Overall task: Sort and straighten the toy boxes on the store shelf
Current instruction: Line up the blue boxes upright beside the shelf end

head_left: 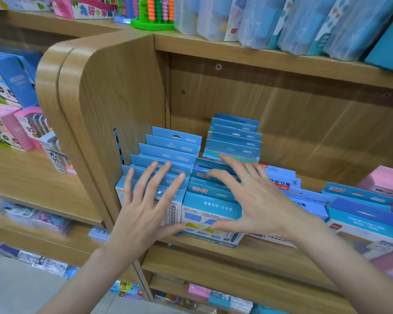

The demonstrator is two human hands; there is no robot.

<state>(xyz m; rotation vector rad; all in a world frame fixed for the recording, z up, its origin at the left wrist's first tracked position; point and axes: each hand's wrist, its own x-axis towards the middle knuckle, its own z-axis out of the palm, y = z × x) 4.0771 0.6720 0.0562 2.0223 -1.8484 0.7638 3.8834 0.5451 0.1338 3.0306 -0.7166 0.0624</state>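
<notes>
Head view. A wooden shelf is shown, bounded on its left by a rounded side panel. Against that panel, a row of blue toy boxes is stood upright, one behind another, with hang-tabs uppermost. Just right of this row, a second row of blue boxes is seen, its front box turned face outward at the shelf's front edge; behind it, deeper toward the shelf's back wall, a further stack of blue boxes is stood higher. Further right of the panel, more blue boxes are laid leaning and overlapping, and a pink box is seen at the frame's edge.

The left hand is laid flat on the tops of the first row, its fingers spread apart and clamped on nothing. The right hand is laid over the second row, its fingers likewise spread, with the thumb resting against the face of the front box; nothing is gripped.

Above the shelf, an upper shelf is shown carrying clear plastic cases and a green abacus toy. Left of the panel, a neighbouring shelf unit holds panda-printed boxes.
</notes>
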